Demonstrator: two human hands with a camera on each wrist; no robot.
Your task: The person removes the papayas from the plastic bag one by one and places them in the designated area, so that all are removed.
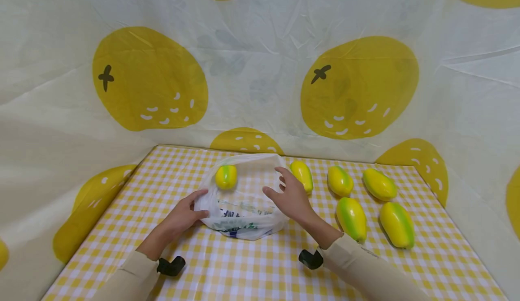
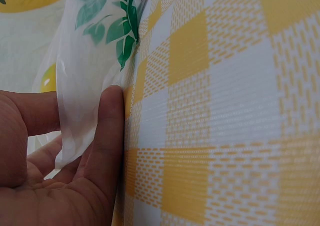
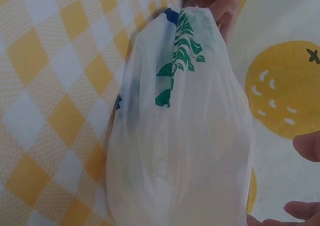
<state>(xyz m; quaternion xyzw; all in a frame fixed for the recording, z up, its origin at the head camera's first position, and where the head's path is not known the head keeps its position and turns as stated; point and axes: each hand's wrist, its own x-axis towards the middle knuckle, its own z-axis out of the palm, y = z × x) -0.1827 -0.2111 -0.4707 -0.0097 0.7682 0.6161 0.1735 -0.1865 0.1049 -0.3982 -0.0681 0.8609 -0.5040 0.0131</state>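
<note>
A thin white plastic bag point(image 1: 248, 229) with green leaf print and dark lettering lies on the table, its mouth spread toward me. Inside, at the back left, sits one yellow papaya point(image 1: 225, 177) with a green stripe. My left hand point(image 1: 183, 217) holds the bag's left edge, the film point(image 2: 75, 105) running between thumb and fingers in the left wrist view. Over the bag's right rim is my right hand point(image 1: 293, 198), fingers spread and loosely bent, gripping nothing. Just behind it lies another papaya point(image 1: 302, 177), partly hidden by that hand.
Several more papayas lie to the right, among them a back one point(image 1: 340, 181), a far right one point(image 1: 379, 184) and a near one point(image 1: 397, 225). A yellow-checked cloth point(image 1: 243, 269) covers the table. Fruit-printed fabric point(image 1: 256, 80) hangs behind and along the sides.
</note>
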